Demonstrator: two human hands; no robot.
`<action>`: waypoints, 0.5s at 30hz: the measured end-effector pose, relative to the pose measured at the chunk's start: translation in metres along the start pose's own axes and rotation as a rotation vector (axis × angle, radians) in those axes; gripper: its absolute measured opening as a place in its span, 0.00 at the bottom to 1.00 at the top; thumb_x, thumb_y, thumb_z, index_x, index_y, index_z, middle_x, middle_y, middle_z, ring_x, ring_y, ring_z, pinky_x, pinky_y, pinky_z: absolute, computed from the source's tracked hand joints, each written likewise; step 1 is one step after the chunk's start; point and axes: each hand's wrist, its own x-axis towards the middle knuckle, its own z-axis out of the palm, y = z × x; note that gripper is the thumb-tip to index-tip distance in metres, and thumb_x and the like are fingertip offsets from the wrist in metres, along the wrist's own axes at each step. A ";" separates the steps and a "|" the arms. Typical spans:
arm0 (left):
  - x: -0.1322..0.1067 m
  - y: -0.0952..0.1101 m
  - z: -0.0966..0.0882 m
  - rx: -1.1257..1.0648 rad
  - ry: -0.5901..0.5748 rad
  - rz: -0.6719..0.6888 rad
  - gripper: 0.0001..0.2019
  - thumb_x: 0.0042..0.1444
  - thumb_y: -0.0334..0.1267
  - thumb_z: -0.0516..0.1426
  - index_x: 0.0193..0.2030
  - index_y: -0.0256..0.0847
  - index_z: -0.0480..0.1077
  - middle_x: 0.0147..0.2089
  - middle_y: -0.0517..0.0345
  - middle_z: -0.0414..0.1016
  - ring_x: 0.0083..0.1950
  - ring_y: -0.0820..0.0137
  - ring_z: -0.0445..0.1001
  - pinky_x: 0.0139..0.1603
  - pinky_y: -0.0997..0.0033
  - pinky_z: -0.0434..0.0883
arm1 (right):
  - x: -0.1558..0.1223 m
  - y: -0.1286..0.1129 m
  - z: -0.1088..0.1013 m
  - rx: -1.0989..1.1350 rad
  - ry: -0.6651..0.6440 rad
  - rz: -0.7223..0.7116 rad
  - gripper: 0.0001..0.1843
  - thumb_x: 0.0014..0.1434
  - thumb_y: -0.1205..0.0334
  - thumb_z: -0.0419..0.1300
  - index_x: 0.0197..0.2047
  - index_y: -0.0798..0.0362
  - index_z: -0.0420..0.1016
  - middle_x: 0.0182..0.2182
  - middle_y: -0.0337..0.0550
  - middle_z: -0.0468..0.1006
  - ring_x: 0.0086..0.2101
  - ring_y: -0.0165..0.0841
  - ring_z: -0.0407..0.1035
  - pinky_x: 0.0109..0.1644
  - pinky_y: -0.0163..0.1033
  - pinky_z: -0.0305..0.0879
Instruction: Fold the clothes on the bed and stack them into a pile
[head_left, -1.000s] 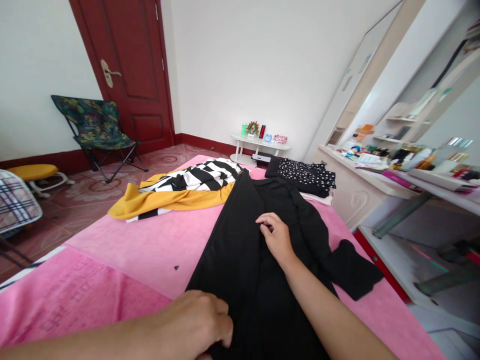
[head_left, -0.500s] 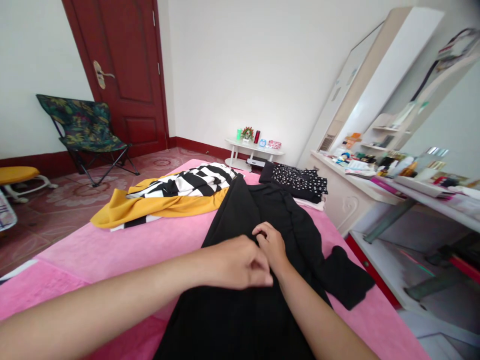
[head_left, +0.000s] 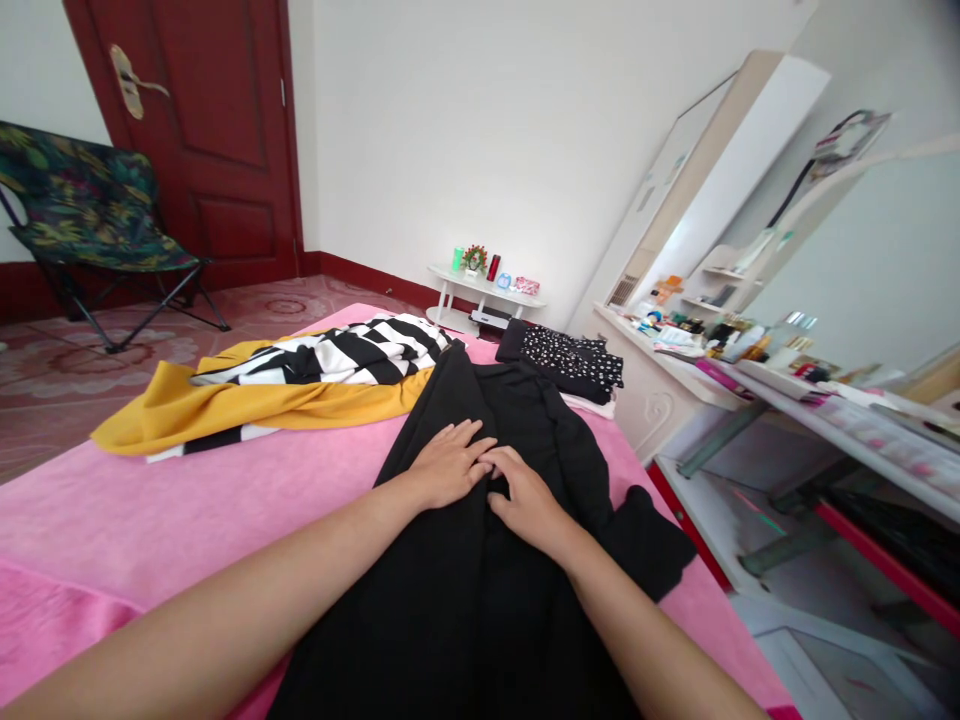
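Lengthwise down the middle of the pink bed (head_left: 187, 500) lies a black garment (head_left: 465, 600), its long axis running from the near edge straight away toward the far end, where it narrows to a point just beside the other clothes. One loose flap of it spills off to the right, near the bed's right edge. Both hands rest on its middle, palms down. The left hand (head_left: 448, 463) lies flat with its fingers spread and pointing far-right; the right hand (head_left: 525, 497) lies flat too, fingers lightly bent and pointing far-left, so that the fingertips of the two hands touch. Neither hand grips or pinches the cloth as far as can be seen. To the far left of the black garment, touching its edge, a yellow garment (head_left: 225, 410) lies crumpled with a black-and-white striped piece (head_left: 352, 352) on top of it. At the far right sits a folded black polka-dot garment (head_left: 574, 355). Beyond the bed a small white table (head_left: 487, 292) stands against the wall, and a folding chair (head_left: 82, 215) stands by a red door (head_left: 210, 130) at far left.
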 end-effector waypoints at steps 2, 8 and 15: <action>0.001 0.000 0.001 0.013 0.005 -0.001 0.25 0.65 0.51 0.41 0.66 0.49 0.55 0.71 0.52 0.46 0.71 0.61 0.43 0.69 0.55 0.44 | -0.019 0.002 -0.024 -0.028 -0.093 -0.047 0.32 0.48 0.68 0.60 0.58 0.46 0.63 0.54 0.42 0.67 0.50 0.35 0.65 0.56 0.41 0.61; 0.001 0.005 0.004 0.063 0.023 -0.029 0.24 0.65 0.51 0.42 0.65 0.50 0.57 0.71 0.52 0.46 0.71 0.61 0.44 0.69 0.54 0.44 | -0.092 0.069 -0.083 -0.403 -0.109 0.210 0.49 0.43 0.48 0.67 0.66 0.47 0.55 0.63 0.50 0.59 0.60 0.48 0.55 0.62 0.53 0.52; -0.005 0.014 0.007 0.112 0.147 -0.028 0.22 0.65 0.46 0.45 0.62 0.45 0.62 0.69 0.47 0.53 0.69 0.56 0.51 0.66 0.50 0.51 | -0.123 0.136 -0.096 -0.417 0.265 0.621 0.18 0.51 0.48 0.58 0.42 0.48 0.74 0.32 0.45 0.79 0.35 0.46 0.74 0.38 0.46 0.68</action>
